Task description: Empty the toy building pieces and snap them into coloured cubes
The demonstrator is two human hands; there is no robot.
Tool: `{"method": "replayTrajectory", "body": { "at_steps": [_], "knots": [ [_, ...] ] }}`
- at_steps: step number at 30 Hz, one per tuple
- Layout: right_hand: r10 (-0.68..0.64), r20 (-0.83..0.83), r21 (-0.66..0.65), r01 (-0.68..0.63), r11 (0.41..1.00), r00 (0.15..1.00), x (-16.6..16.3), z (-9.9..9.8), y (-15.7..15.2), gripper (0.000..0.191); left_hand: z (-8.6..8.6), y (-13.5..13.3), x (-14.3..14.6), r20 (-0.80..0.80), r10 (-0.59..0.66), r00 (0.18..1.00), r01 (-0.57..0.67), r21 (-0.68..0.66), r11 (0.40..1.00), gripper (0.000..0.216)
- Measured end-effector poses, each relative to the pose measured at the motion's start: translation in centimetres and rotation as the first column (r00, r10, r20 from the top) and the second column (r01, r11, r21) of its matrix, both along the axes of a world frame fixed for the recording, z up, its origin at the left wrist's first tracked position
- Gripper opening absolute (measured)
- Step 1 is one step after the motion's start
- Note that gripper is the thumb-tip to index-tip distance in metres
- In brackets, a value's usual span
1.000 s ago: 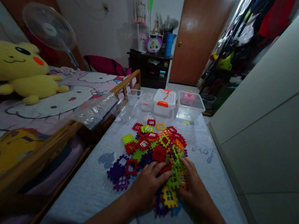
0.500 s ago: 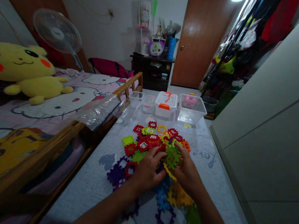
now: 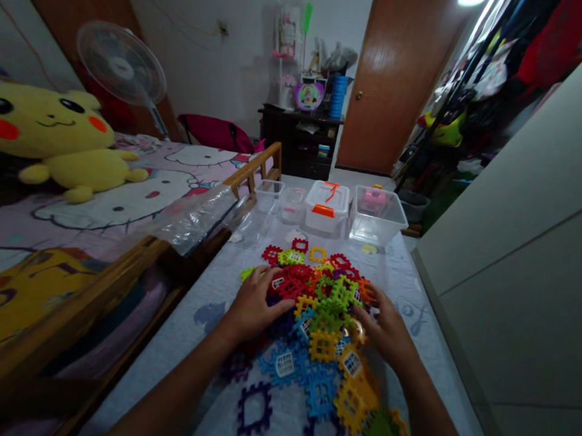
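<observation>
A heap of flat, toothed plastic tiles (image 3: 322,310) in red, green, yellow, blue, orange and purple lies on a pale grey tablecloth (image 3: 181,363). My left hand (image 3: 255,305) rests palm down on the heap's left side, fingers spread over red and purple tiles. On the heap's right edge my right hand (image 3: 387,328) lies with its fingers stretched onto orange and green pieces. Neither hand grips a tile. Blue, yellow and purple tiles (image 3: 309,385) spread out nearer to me between my forearms.
Several clear plastic boxes stand at the table's far end, one with an orange-latched lid (image 3: 324,207) and an open tub (image 3: 378,217). A clear plastic bag (image 3: 196,215) lies on the wooden bed rail at left. A yellow plush toy (image 3: 52,138) and a fan (image 3: 119,66) are by the bed.
Both hands have slid away from me and moved apart over the heap. Tiles have spread out toward me, baring blue, yellow and purple ones near the table's front.
</observation>
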State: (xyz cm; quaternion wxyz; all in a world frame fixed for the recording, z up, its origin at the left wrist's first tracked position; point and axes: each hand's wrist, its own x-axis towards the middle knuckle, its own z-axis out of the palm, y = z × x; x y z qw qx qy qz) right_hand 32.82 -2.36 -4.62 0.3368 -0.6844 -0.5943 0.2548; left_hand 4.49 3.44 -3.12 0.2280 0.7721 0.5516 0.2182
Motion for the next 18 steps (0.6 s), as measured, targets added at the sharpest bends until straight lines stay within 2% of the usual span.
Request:
{"method": "replayTrajectory", "body": {
  "at_steps": [3,6,9,13,18],
  "knots": [
    [-0.064,0.062,-0.050,0.067,0.996,0.996,-0.2,-1.2,0.1,0.072,-0.6,0.0,-0.2,-0.118,-0.074,0.990,0.058,-0.134,0.989,0.100],
    [-0.097,0.095,-0.015,0.099,0.995,0.991,-1.2,-1.8,0.2,0.080,-1.1,-0.4,0.3,-0.222,-0.140,0.965,0.114,-0.125,0.986,0.118],
    [-0.109,0.070,0.019,0.108,0.994,0.992,-1.9,-2.3,0.3,0.083,-1.4,-0.5,0.9,-0.218,-0.187,0.958,0.174,-0.075,0.982,0.122],
    [-0.101,-0.009,0.034,0.102,0.994,0.995,-1.7,-2.8,0.5,0.085,-1.3,-0.2,1.7,-0.130,-0.281,0.951,0.274,-0.070,0.959,0.125],
    [-0.024,-0.127,0.067,0.033,0.997,0.992,-1.6,-3.0,0.5,0.076,-1.2,-0.1,2.7,-0.085,-0.364,0.928,0.361,-0.049,0.931,0.124]
  ]
}}
